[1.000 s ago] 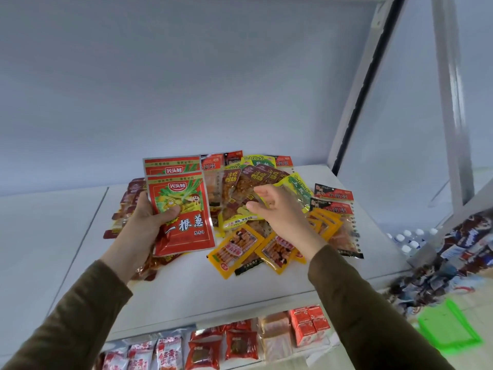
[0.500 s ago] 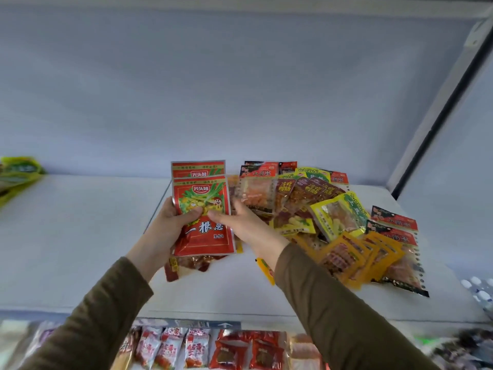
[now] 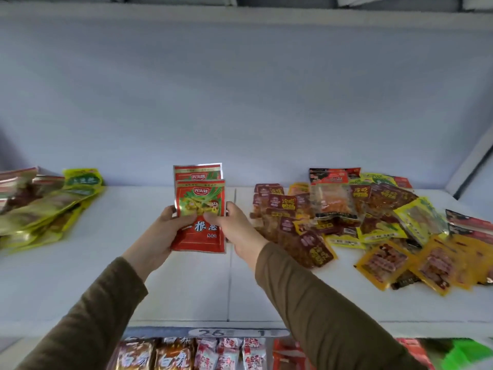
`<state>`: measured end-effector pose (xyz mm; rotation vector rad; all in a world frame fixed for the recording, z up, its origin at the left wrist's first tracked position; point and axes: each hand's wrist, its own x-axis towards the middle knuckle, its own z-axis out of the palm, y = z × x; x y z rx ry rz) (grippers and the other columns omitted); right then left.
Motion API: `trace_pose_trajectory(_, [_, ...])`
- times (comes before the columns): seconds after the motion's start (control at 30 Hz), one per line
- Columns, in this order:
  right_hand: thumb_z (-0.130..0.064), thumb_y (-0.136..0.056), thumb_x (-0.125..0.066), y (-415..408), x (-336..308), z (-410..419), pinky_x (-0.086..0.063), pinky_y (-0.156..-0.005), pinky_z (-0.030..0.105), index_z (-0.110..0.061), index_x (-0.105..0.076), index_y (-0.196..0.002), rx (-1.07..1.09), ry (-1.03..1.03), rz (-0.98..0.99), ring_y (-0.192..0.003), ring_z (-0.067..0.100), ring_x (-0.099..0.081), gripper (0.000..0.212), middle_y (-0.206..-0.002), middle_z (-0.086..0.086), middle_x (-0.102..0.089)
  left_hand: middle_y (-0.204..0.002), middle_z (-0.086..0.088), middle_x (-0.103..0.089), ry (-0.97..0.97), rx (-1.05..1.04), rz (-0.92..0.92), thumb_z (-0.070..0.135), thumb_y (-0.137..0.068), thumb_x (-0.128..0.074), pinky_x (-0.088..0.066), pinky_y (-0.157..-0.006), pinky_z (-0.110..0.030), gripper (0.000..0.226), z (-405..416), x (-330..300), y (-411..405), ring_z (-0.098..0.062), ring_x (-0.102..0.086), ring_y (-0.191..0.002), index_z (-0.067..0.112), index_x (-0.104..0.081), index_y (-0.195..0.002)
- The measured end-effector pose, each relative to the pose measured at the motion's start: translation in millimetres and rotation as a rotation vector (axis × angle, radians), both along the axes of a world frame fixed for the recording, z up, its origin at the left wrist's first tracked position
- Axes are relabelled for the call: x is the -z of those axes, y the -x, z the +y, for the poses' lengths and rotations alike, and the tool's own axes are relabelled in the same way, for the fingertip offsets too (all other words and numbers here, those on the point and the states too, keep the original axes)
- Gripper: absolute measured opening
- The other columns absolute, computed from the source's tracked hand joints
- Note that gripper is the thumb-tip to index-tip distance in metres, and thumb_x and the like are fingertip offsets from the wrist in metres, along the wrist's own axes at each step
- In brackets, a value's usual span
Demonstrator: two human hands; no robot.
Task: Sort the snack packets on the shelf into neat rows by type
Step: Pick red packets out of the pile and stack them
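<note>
While a jumbled heap of mixed packets waits on the right of the white shelf, a person holds two red packets upright over the bare middle of the board, one packet standing a little higher behind the other. Both hands are clamped on this pair: the left hand grips the left edge with its thumb laid across the front, and the right hand pinches the right edge, the two thumbs nearly meeting on the printed face. Olive-brown sleeves reach in from below. Far to the left, a fanned bunch of green and yellow packets lies well apart from the red pair, and the heap on the right sits just beside the right wrist. Below the shelf's front lip, more packets hang in a lower row. By the look of it, the step in hand is squaring up the red pair before laying it down as its own row. To do it well, the hands would tap the bottom edges level, slide the rear packet flush with the front one, and set both flat in the open stretch between the two groups, faces up and edges parallel to the shelf's front, clear of the heap so that nothing slips back in among the unsorted ones
</note>
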<state>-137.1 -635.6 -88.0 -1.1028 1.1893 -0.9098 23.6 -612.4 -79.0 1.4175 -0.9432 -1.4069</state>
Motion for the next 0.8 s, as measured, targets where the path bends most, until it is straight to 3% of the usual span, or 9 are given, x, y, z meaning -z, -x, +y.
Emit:
trace_pose_trajectory(0.13, [-0.031,-0.093,-0.073,-60.4,9.1,-16.9,-0.059,-0.081,0.034,-0.019,-0.054,-0.123,0.044,0.014,0.003,-0.098,0.018,-0.07,0.037,-0.116,0.003,-0.069,-0.121,-0.011,-0.07,0.007,-0.016,-0.072,0.018,-0.093,-0.073,-0.059,-0.091,-0.044,0.054,-13.4,11.2,-58.0,-0.029,-0.071,-0.105,0.015,-0.047,-0.141])
trace_pose_trajectory(0.23, [-0.031,-0.095,-0.071,-99.5,10.6,-33.0,-0.055,-0.065,0.025,-0.019,-0.054,-0.122,0.019,-0.01,-0.004,-0.09,0.014,-0.069,0.034,-0.111,0.001,-0.069,-0.122,-0.014,-0.07,0.013,-0.072,-0.087,0.015,-0.093,-0.073,-0.057,-0.094,-0.046,0.053,-30.0,16.7,-95.7,-0.03,-0.071,-0.104,0.012,-0.049,-0.14])
trace_pose_trajectory(0.33, [-0.03,-0.096,-0.069,-133.1,16.5,-56.3,-0.054,-0.064,0.025,-0.016,-0.056,-0.123,-0.035,-0.015,0.068,-0.09,0.014,-0.07,0.033,-0.115,0.003,-0.07,-0.121,-0.014,-0.069,-0.002,-0.147,-0.147,0.014,-0.093,-0.073,-0.056,-0.097,-0.048,0.056,-51.1,22.6,-127.6,-0.03,-0.07,-0.103,0.011,-0.049,-0.143])
trace_pose_trajectory(0.43, [-0.021,-0.095,-0.069,-159.9,26.9,-82.4,-0.056,-0.082,0.033,-0.017,-0.056,-0.114,-0.064,0.043,0.186,-0.093,0.016,-0.066,0.024,-0.117,0.002,-0.068,-0.117,-0.013,-0.068,-0.001,-0.228,-0.214,0.009,-0.094,-0.07,-0.057,-0.085,-0.04,0.056,-69.7,25.1,-152.9,-0.026,-0.068,-0.093,0.009,-0.047,-0.146])
trace_pose_trajectory(0.53, [-0.016,-0.093,-0.07,-184.7,33.5,-102.8,-0.054,-0.097,0.042,-0.023,-0.049,-0.111,-0.087,0.085,0.269,-0.106,0.02,-0.065,0.029,-0.12,0.001,-0.065,-0.119,-0.014,-0.066,0.015,-0.278,-0.297,0.005,-0.095,-0.067,-0.052,-0.07,-0.031,0.057,-83.8,26.3,-173.6,-0.024,-0.066,-0.088,0.008,-0.045,-0.148])
trace_pose_trajectory(0.7, [-0.023,-0.092,-0.071,-222.4,47.6,-123.5,-0.055,-0.097,0.045,-0.02,-0.051,-0.127,-0.099,0.173,0.416,-0.115,0.023,-0.064,0.041,-0.13,0.002,-0.065,-0.11,-0.007,-0.062,0.018,-0.274,-0.486,0.011,-0.096,-0.068,-0.05,-0.064,-0.027,0.056,-97.9,28.0,-202.5,-0.021,-0.063,-0.086,0.013,-0.047,-0.148])
trace_pose_trajectory(0.8, [-0.025,-0.091,-0.072,-239.6,52.8,-132.9,-0.053,-0.099,0.048,-0.017,-0.051,-0.131,-0.108,0.227,0.541,-0.118,0.027,-0.064,0.046,-0.13,0.005,-0.065,-0.118,-0.007,-0.065,0.008,-0.223,-0.635,0.016,-0.098,-0.066,-0.054,-0.082,-0.034,0.051,-101.2,28.7,-214.1,-0.024,-0.063,-0.096,0.013,-0.05,-0.146])
